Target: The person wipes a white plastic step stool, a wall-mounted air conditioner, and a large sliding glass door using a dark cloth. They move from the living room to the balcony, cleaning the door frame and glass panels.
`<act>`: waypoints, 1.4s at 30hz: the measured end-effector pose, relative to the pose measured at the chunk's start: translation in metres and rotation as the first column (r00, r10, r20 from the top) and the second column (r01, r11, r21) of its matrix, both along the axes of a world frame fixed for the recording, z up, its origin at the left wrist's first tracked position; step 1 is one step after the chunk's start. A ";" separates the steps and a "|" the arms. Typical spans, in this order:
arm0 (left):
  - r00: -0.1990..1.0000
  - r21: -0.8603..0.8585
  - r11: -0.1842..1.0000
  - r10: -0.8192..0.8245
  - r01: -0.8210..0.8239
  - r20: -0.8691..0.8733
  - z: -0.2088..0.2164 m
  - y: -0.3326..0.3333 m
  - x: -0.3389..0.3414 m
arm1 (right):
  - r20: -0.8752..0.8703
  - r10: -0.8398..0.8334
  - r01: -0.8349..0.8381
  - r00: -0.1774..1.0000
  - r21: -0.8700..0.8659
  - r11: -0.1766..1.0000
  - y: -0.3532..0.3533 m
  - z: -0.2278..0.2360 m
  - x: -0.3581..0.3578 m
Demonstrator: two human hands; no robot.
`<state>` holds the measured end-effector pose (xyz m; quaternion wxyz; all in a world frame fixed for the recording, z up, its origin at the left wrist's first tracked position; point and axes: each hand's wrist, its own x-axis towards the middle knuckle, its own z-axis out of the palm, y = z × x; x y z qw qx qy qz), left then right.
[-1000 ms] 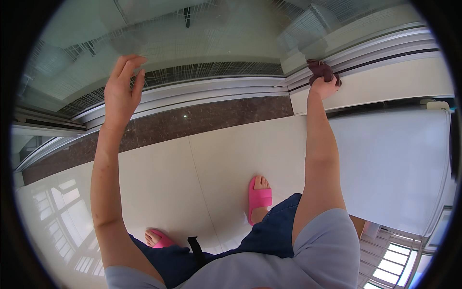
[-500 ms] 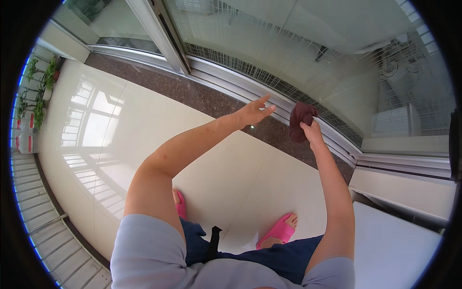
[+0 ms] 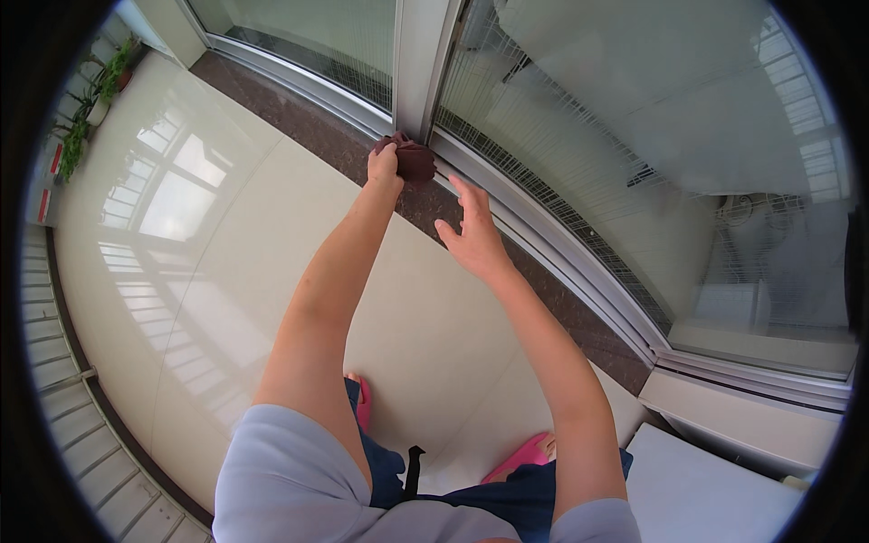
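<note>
Along the far edge of the floor (image 3: pixel 425 290) runs the sill (image 3: pixel 290 113), the door (image 3: pixel 634 100) beyond. By the post (image 3: pixel 421 72), the cloth (image 3: pixel 416 166) is in the left hand (image 3: pixel 384 166), the right hand (image 3: pixel 475 231) just right of it. Plants (image 3: pixel 72 156) stand toward the floor's far left corner.

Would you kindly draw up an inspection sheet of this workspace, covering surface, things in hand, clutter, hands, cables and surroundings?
Surface: glossy cream tile floor, edged by a dark brown speckled stone sill.
Things in hand: bunched dark maroon cloth, at the foot of an upright pale metal frame post.
Clutter: leafy green potted plants, upper left, well apart from the cloth.
Hands: left hand grips the cloth; right hand is open, holding nothing.
Cables: nothing seen.
Surroundings: large reflective glass panel; flat white surface, lower right; pink open-toed sandals, worn.
</note>
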<state>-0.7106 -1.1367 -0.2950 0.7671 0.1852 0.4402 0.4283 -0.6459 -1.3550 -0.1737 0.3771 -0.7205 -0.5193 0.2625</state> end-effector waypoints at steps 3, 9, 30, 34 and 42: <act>0.996 0.118 0.991 0.063 -0.056 -0.060 0.034 0.009 0.027 | -0.018 0.017 -0.018 1.000 -0.037 0.999 -0.014 0.020 0.006; 0.945 0.638 0.764 0.270 -0.093 -0.186 0.154 -0.003 0.044 | 0.053 0.027 -0.027 0.998 -0.005 1.000 -0.029 0.107 0.033; 0.973 0.665 0.745 0.186 -0.049 -0.137 0.738 0.014 -0.005 | -0.012 -0.094 0.094 0.995 0.272 0.958 0.057 0.659 -0.030; 0.889 0.747 0.653 0.260 0.125 -0.377 0.726 0.053 0.012 | 0.001 -0.118 0.115 0.993 0.240 0.964 0.064 0.695 -0.057; 0.854 0.740 0.628 0.226 0.240 -0.469 0.743 0.073 -0.003 | 0.005 -0.204 0.197 0.979 0.221 0.955 0.051 0.738 -0.076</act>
